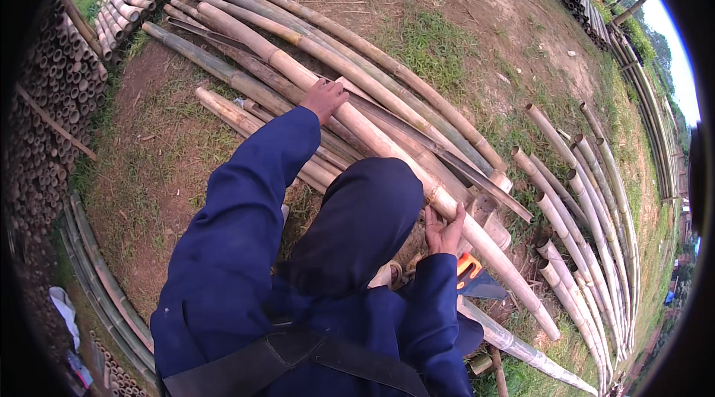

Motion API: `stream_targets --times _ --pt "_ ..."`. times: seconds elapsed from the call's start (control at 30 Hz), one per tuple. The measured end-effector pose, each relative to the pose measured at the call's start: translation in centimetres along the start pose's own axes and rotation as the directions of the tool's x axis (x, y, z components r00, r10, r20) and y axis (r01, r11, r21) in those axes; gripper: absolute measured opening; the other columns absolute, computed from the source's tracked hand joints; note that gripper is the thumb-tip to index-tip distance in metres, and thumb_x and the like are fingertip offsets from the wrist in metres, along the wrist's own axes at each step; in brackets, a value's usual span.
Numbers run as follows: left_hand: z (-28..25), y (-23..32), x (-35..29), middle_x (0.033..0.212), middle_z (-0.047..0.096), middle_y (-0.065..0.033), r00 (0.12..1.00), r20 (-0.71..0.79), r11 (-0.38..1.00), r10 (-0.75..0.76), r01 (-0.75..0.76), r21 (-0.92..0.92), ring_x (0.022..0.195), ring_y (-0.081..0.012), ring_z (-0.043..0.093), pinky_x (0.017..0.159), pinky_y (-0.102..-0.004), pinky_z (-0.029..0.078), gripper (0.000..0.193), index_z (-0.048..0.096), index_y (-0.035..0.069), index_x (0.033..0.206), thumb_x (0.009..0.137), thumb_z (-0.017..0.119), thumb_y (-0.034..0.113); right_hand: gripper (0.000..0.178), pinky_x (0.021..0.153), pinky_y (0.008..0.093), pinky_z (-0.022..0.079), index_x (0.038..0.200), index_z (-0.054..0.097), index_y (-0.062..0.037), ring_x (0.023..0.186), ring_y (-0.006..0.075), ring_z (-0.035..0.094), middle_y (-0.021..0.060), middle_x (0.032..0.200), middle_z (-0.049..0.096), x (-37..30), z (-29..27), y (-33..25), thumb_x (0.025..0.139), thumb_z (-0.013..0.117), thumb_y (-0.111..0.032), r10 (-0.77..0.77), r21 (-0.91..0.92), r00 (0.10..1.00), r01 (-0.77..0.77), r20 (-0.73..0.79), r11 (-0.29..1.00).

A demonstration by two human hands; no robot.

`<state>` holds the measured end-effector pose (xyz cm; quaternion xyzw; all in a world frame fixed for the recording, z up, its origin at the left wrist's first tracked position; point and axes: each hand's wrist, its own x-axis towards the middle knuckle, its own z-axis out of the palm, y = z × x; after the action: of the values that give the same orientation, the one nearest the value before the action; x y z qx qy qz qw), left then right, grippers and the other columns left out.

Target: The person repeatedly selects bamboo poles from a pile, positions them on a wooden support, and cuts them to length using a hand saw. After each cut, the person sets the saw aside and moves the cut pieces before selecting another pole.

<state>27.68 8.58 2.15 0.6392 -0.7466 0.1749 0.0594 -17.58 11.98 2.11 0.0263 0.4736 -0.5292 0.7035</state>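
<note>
A long, pale bamboo pole [493, 251] runs slantwise from the upper left to the lower right, past my bent knee [372, 199] in dark trousers. From above, my left hand [325, 101] is closed over its upper middle. Further down, my right hand [444, 233] cups the pole from below, thumb and fingers on either side. A handsaw with an orange handle [467, 270] and dark blade lies just beyond my right wrist, partly hidden by my sleeve and the pole.
Several bamboo poles [417, 84] lie alongside on grass and dirt. More cut poles [588, 211] fan out at the right. A large stack of bamboo, ends showing [56, 99], stands at the left. Another pole [525, 352] lies near my right leg.
</note>
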Motion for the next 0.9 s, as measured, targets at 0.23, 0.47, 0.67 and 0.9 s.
stream_targets --times 0.23,0.47,0.67,0.9 --pt "2.0 -2.0 -3.2 0.131 0.055 -0.0096 0.88 0.027 0.876 -0.475 0.475 -0.082 0.131 -0.0252 0.049 0.11 -0.0462 0.039 0.049 0.058 0.015 0.127 0.08 0.07 0.008 0.063 0.108 0.0469 0.049 0.137 0.046 -0.0023 0.123 0.0356 0.058 0.022 0.133 0.055 3.2 2.6 5.5 0.091 0.074 -0.036 0.325 0.001 0.886 -0.344 0.33 0.939" --pt "2.4 3.4 -3.2 0.115 0.06 -0.0178 0.102 0.763 -0.69 -0.638 0.364 -0.626 0.105 -0.0345 0.063 0.094 -0.0483 0.052 0.067 0.05 -0.001 0.133 0.086 0.076 0.04 0.058 0.097 0.0418 0.053 0.131 0.054 -0.0023 0.11 0.0314 0.065 0.0196 0.121 0.064 0.6 5.2 7.4 0.093 0.065 -0.045 0.321 -0.182 0.855 -0.269 0.407 0.946" --pt "1.1 8.0 -2.6 0.115 0.065 -0.0105 0.25 0.772 -0.778 -0.584 0.098 -0.62 0.097 -0.0233 0.066 0.086 -0.0412 0.054 0.068 0.058 0.005 0.13 0.083 0.08 0.05 0.049 0.094 0.0389 0.054 0.122 0.06 -0.002 0.103 0.0289 0.067 0.0163 0.114 0.067 -1.7 4.0 7.3 0.094 0.064 -0.042 0.017 -0.36 0.878 0.178 0.478 0.916" --pt "4.0 6.6 -4.3 0.121 0.062 -0.0141 0.141 0.686 -0.639 -0.714 0.27 -0.72 0.102 -0.0242 0.065 0.081 -0.0396 0.057 0.079 0.05 0.0 0.135 0.077 0.088 0.037 0.035 0.085 0.0371 0.057 0.118 0.068 -0.003 0.095 0.0242 0.07 0.0133 0.105 0.072 -0.1 2.9 7.2 0.097 0.064 -0.031 0.39 -0.213 0.848 -0.332 0.359 0.919"
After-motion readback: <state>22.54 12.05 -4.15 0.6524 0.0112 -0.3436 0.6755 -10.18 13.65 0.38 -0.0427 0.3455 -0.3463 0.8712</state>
